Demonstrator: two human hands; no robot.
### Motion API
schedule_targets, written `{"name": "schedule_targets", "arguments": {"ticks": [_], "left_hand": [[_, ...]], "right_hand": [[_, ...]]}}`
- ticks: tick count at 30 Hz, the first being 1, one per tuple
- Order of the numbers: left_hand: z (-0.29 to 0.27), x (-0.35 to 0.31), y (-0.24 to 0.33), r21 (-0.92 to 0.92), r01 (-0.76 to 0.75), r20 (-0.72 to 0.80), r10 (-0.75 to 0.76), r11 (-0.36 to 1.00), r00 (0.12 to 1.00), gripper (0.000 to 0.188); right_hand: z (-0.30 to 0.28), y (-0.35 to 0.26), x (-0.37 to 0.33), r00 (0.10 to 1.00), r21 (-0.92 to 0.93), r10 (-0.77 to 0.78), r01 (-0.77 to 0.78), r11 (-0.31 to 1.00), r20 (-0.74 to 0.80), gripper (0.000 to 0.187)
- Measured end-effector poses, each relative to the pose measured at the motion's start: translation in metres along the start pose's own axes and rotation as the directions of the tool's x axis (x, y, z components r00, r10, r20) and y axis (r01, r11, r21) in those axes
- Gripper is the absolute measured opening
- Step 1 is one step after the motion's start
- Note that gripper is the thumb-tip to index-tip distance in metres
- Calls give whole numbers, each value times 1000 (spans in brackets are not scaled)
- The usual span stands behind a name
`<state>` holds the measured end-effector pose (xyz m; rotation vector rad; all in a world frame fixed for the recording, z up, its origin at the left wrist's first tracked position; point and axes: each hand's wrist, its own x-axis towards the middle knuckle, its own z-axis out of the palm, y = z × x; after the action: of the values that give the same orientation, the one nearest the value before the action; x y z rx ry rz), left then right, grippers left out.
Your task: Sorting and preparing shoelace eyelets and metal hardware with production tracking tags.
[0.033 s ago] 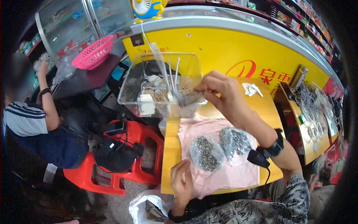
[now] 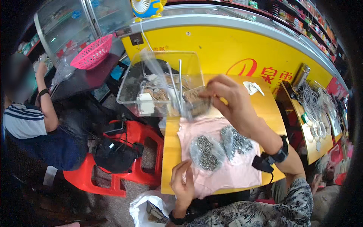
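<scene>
My right hand (image 2: 228, 98) is closed over the far left part of the wooden table (image 2: 274, 113). It holds a blurred, see-through plastic bag (image 2: 196, 108) with something brownish in it; a clear streak stretches from it toward the plastic bin. At the near left side of the pink cloth (image 2: 179, 147), my left hand (image 2: 183, 185) has curled fingers close to the thumb, and any small thing between them cannot be made out. On the cloth lie a clear bag of small dark metal pieces (image 2: 206, 153) and a second clear bag of metal pieces (image 2: 236, 142).
A clear plastic bin (image 2: 124, 85) with cables and white and brown parts adjoins the table. Left are a red stool (image 2: 81, 181), a pink basket (image 2: 90, 55) and a seated co-worker (image 2: 26, 117). Cable bundles (image 2: 315, 108) lie right, and a white bag (image 2: 138, 208) stands below.
The clear streak above my right hand has swung further left over the bin. My right hand has moved slightly; the left stays beside the cloth.
</scene>
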<state>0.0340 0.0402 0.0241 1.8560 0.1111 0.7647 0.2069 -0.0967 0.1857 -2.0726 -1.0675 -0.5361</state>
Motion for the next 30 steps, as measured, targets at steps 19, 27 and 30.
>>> {"name": "schedule_targets", "arguments": {"ticks": [19, 27, 30], "left_hand": [[52, -25, 52, -654, 709, 597, -395, 264, 698, 41], [62, -47, 36, -617, 692, 544, -431, 375, 719, 35], [66, -49, 39, -647, 683, 503, -484, 338, 716, 32]], "right_hand": [[-11, -64, -221, 713, 642, 700, -558, 527, 45, 26], [-5, -52, -247, 589, 639, 790, -676, 367, 170, 13], [-16, -42, -257, 531, 585, 842, -714, 385, 94, 11]]}}
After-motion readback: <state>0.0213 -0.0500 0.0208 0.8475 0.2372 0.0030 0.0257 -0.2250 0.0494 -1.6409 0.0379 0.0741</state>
